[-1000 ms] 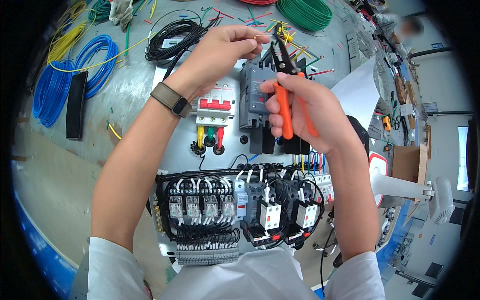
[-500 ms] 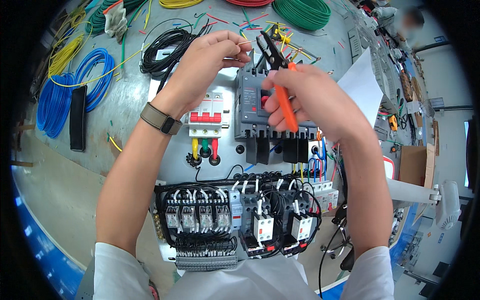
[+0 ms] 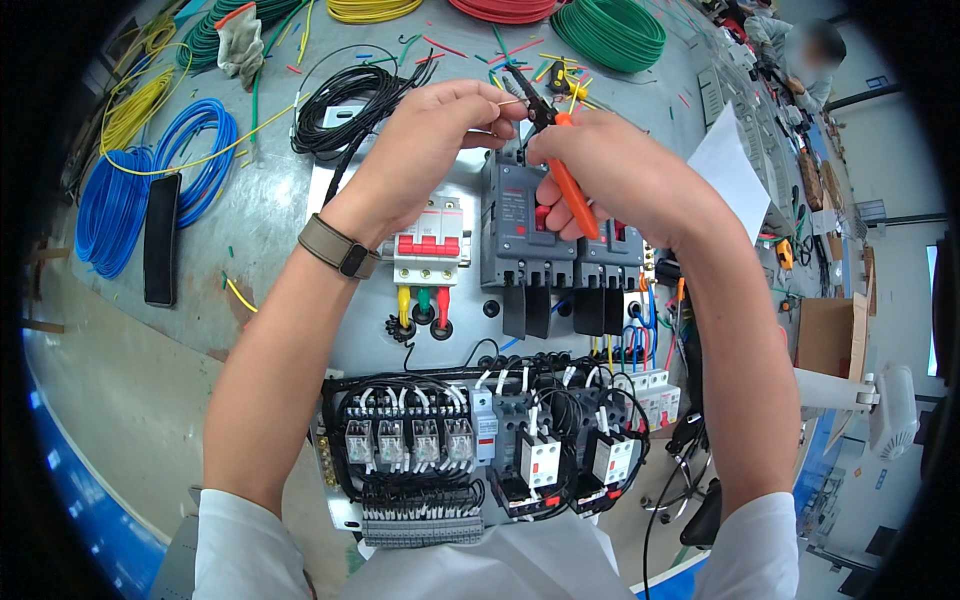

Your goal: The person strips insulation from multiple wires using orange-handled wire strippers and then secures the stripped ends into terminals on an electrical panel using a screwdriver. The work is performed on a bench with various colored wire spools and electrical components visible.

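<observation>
Between the thumb and fingers of my left hand (image 3: 440, 130) is a thin wire (image 3: 511, 102), its end pointing toward the tool jaws. My right hand (image 3: 625, 170) is closed around wire strippers (image 3: 571, 190) with orange handles and dark jaws. Those jaws are beside the wire tip; whether they touch it I cannot tell. Both hands are above a metal mounting plate (image 3: 375, 335). Below them are a grey moulded-case circuit breaker (image 3: 520, 235), a similar one (image 3: 610, 258) beside it, and a white breaker (image 3: 428, 268) with red toggles.
Relays (image 3: 408, 442), contactors (image 3: 540, 460) and a grey terminal strip (image 3: 422, 530) fill the near panel. Black cable (image 3: 335, 105), blue wire coils (image 3: 115, 215) and a dark flat case (image 3: 161, 240) lie left. Wire scraps and a yellow-black tool (image 3: 565, 80) lie beyond. Another person (image 3: 800, 60) is far right.
The wire tip and the stripper jaws have come closer together. The strippers have tilted a little, and the whole view has shifted slightly.
</observation>
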